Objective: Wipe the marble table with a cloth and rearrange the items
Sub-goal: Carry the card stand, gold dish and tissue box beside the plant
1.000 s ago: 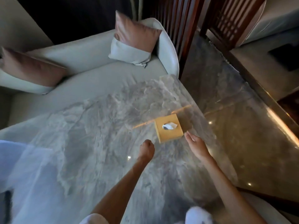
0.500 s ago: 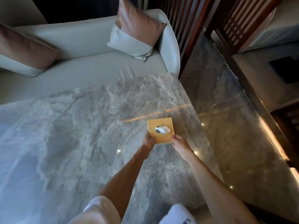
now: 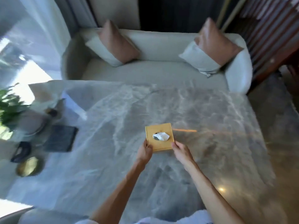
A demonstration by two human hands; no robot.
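I grasp the tissue box (image 3: 159, 136) with left hand (image 3: 145, 152) and right hand (image 3: 181, 151) at its near corners, probably to reposition it squarely.

Grey-veined marble table (image 3: 210, 110), yellow tissue box (image 3: 161, 145), perhaps gold dish (image 3: 29, 166)

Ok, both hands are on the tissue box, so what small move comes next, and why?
Probably lift the tissue box slightly and carry it left, toward the dark tray and gold dish. The left hand and right hand grip its near corners, so it looks ready to move. It is alone mid-way across the marble table, while the other items are grouped at the left edge.
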